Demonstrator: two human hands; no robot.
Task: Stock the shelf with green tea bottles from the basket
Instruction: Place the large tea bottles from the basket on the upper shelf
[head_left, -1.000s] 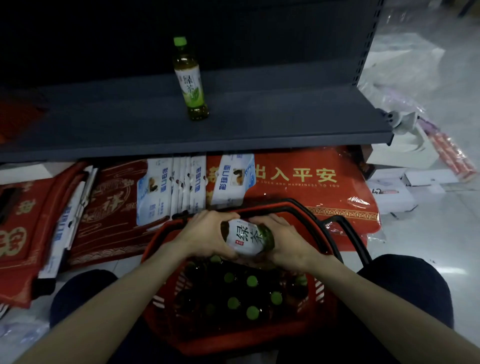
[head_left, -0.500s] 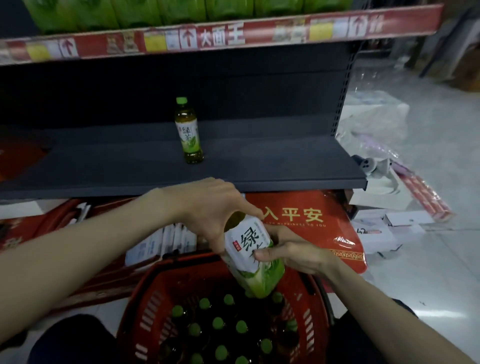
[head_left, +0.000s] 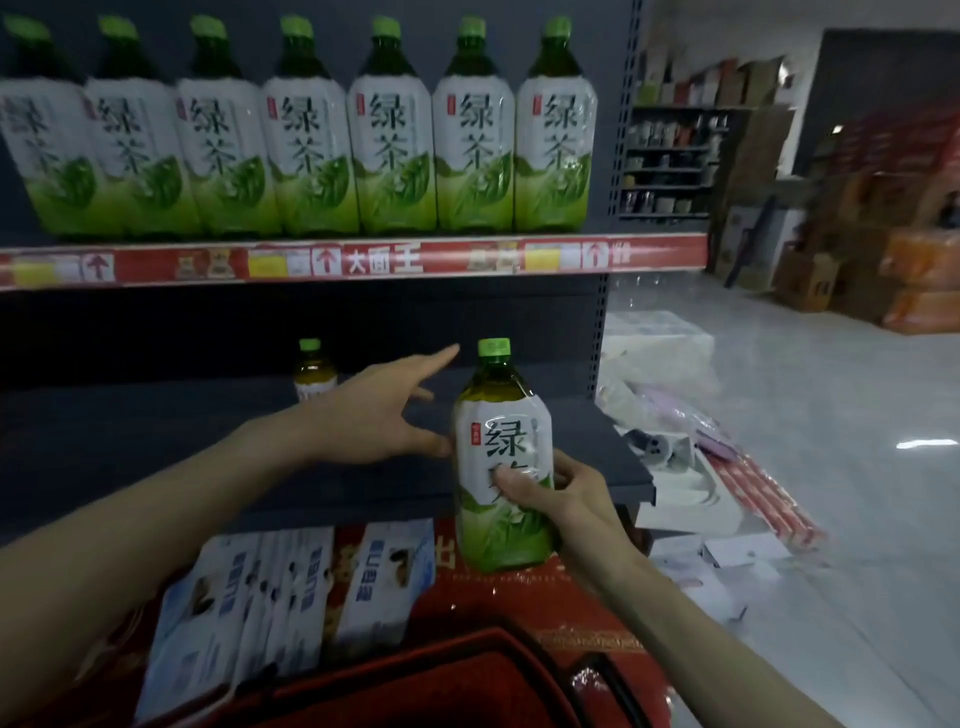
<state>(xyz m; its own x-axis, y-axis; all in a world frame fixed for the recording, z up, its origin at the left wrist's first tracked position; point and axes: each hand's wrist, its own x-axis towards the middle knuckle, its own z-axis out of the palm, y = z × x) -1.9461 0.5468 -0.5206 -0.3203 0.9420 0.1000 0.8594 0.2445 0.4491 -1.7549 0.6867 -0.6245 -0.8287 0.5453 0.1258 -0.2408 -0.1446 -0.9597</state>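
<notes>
My right hand (head_left: 558, 496) grips a green tea bottle (head_left: 501, 462) by its lower label and holds it upright in front of the dark grey shelf (head_left: 156, 441). The bottle has a green cap and a white and green label. My left hand (head_left: 384, 410) is stretched out flat over the shelf, fingers straight, its thumb close to the bottle's left side. Behind that hand one green tea bottle (head_left: 313, 369) stands on the shelf, partly hidden. The red basket (head_left: 441, 680) shows only its rim and black handle at the bottom edge.
Several large green tea bottles (head_left: 306, 140) line the upper shelf above a red price strip (head_left: 363, 260). Blue-white packets (head_left: 291, 587) and a red mat (head_left: 519, 597) lie under the shelf. Boxes and wrapped goods (head_left: 727, 488) litter the floor to the right.
The bottle has risen from above the basket to shelf height and now stands upright. My left hand let go of it and opened over the shelf. The view tilted upward.
</notes>
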